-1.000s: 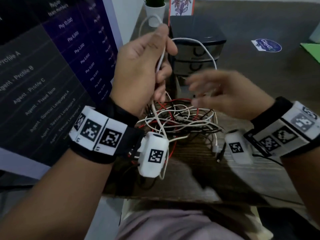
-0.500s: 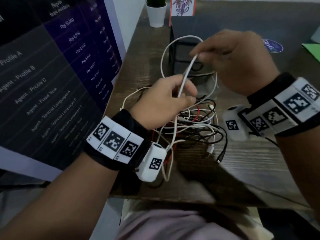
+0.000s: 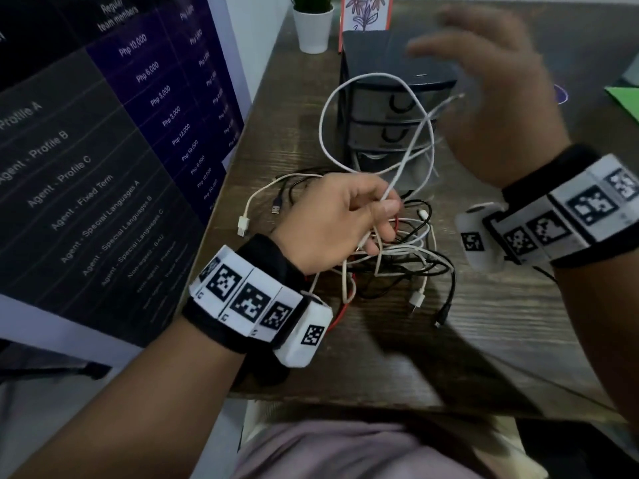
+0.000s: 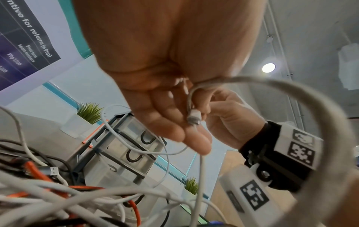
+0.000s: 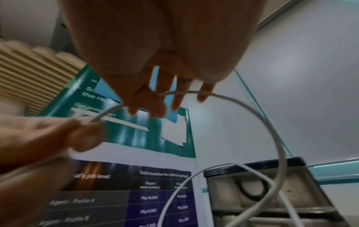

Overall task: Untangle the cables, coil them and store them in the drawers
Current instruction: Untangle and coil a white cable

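Pinching a white cable (image 3: 390, 193) between thumb and curled fingers, the left hand (image 3: 332, 223) sits at the centre of the head view, just above the tangle of cables (image 3: 397, 257) lying on the wooden table (image 3: 466, 340). From that grip the white cable rises in a wide loop in front of the small drawer unit (image 3: 390, 108) and runs to the right hand (image 3: 491, 98), which is raised in the upper right of the frame and blurred. In the right wrist view the fingers (image 5: 174, 98) of that hand are spread and nearly straight, with the cable (image 5: 242, 104) passing across them; whether any finger closes on it cannot be told. In the left wrist view a white plug (image 4: 193, 118) rests against the left fingers (image 4: 174, 122), with the cable bending over it. The tangle holds white, black and red leads; several loose plug ends lie on the table below and to the left of it. The drawer unit stands just behind the tangle, its two upper drawers closed, with dark handles; the lowest drawer is partly hidden by the cable. A white plant pot (image 3: 313, 29) and a flower card (image 3: 366, 12) stand at the top of the frame behind the unit, and a dark printed banner (image 3: 103, 150) fills the left side
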A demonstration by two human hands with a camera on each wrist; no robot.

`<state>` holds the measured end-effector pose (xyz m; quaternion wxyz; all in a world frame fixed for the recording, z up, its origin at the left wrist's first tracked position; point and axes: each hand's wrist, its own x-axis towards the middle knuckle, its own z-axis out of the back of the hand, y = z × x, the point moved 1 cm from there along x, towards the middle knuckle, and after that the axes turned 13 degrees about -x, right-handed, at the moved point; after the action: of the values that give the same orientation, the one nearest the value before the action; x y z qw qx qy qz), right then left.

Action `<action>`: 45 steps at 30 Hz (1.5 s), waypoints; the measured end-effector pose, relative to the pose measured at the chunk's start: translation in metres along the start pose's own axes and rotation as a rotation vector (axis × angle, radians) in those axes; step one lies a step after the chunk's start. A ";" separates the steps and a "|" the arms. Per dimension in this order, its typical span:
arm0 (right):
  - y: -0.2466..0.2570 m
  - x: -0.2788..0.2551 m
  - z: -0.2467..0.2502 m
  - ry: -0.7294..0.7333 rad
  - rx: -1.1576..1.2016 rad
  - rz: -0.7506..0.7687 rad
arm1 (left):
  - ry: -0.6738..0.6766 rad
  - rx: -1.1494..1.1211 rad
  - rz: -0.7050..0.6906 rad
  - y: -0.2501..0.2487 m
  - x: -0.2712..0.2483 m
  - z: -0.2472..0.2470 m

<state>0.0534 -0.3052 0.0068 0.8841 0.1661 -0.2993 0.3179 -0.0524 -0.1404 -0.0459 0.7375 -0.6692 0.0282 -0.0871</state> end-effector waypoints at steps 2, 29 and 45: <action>0.017 -0.006 -0.001 0.127 0.093 0.272 | -0.054 -0.075 -0.025 0.000 0.002 0.000; -0.018 -0.008 0.000 0.281 0.515 -0.322 | -0.150 0.166 -0.190 0.008 -0.001 0.000; 0.015 -0.009 -0.004 0.348 0.512 0.137 | -0.170 0.199 -0.145 -0.011 0.015 0.018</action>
<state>0.0392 -0.2961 -0.0010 0.8280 0.3059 -0.0645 0.4655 -0.0358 -0.1263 -0.0321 0.7916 -0.5981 -0.0916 -0.0854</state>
